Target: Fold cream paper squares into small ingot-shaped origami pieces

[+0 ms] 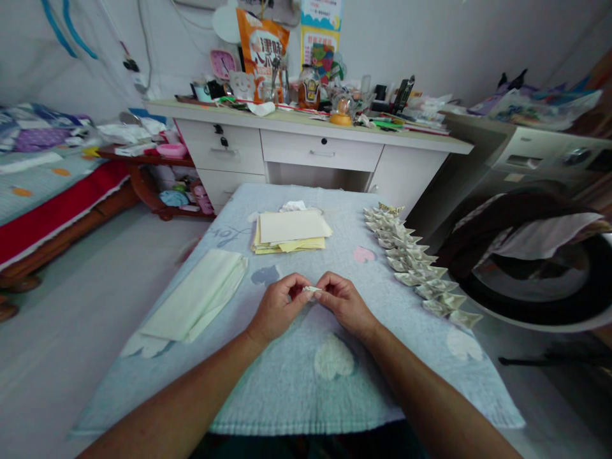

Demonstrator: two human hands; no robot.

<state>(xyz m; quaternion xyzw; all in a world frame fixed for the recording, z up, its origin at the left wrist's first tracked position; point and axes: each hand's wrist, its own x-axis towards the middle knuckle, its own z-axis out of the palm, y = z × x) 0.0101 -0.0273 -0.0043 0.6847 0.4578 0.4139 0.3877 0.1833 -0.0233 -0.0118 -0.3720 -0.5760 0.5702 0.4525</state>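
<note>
L hand (282, 306) and R hand (347, 307) both pinching a small folded paper (312, 289) btwn them, over mid-table (287, 389)! Up on the desk (322, 152): orange bag (249, 38) w/ big Chinese characters (265, 58), too blurry to read; jar (309, 95) w/ amber stuff inside, label illegible. Far R, washing machine (549, 150) open, clothes (530, 239) bulging out.

Small folded off-white piece (312, 289): paper, matt. Rectangular stack of cream and yellow sheets (292, 227): paper, smooth, matt. Long pale-green folded sheets (194, 296): apparently paper, matt, lightly creased. Row of pointed grey-cream folded shapes (414, 258): paper, crisply creased, matt. Light-blue patterned cloth (287, 389): soft, matt, slightly rough. White drawered counter (291, 145): smooth fronts, low sheen. Orange printed bag (251, 35): glossy plastic film. Red-brown low stand (141, 182): wood, smooth. Silver-grey washing machine (545, 150): smooth casing, satin; metal or plastic not determinable.
</note>
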